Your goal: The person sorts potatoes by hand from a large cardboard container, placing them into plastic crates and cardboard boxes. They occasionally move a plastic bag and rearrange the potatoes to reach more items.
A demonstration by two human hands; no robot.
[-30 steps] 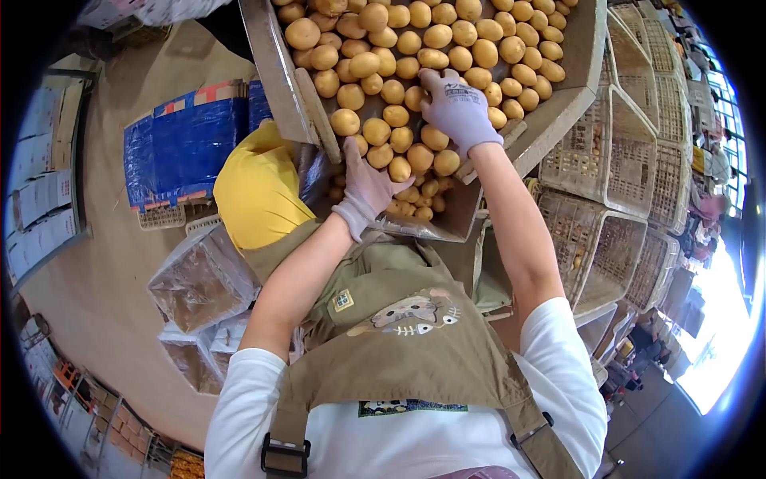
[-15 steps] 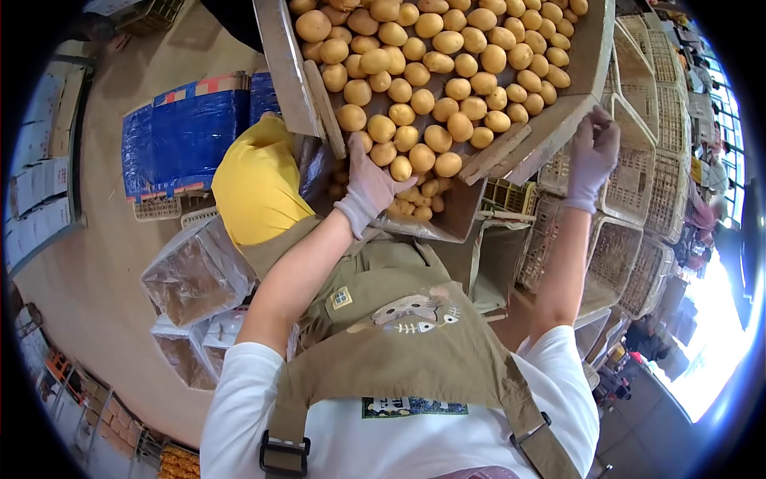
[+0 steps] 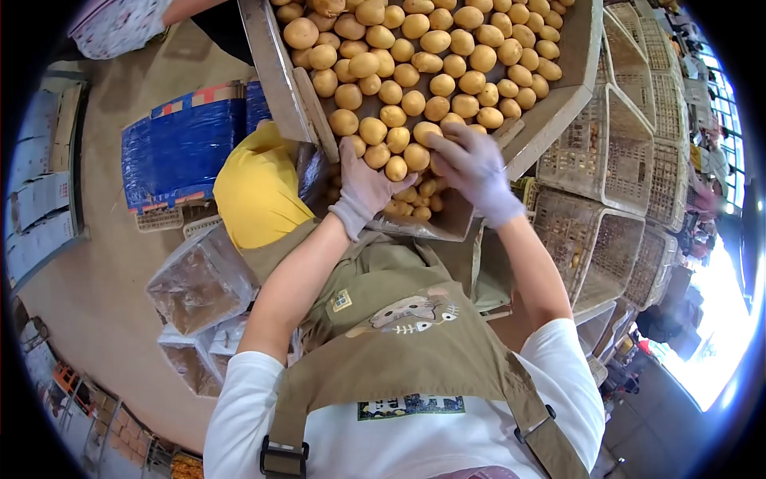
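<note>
Many round yellow potatoes [image 3: 436,108] lie spread over a wooden sorting tray [image 3: 279,88] with raised sides. My left hand [image 3: 361,188], in a pale glove, is at the tray's near outlet, fingers and thumb apart, touching potatoes at the lip. My right hand [image 3: 477,172], gloved too, reaches over the outlet's right side. Its fingers are spread and slightly bent against potatoes, and its fingertips are partly hidden. Below the outlet, more potatoes [image 3: 415,209] sit in a box [image 3: 455,219] in front of my apron.
Stacked plastic crates [image 3: 594,239] stand on the right. To the left are a blue-wrapped carton [image 3: 183,148], a yellow bundle [image 3: 259,184] and plastic-lined crates [image 3: 199,279]. Another person's arm [image 3: 187,8] shows at the top left.
My right hand has swung left from beyond the tray's right wall to the potatoes at the outlet. My left hand stays at the lip. A person's arm has appeared at the top left.
</note>
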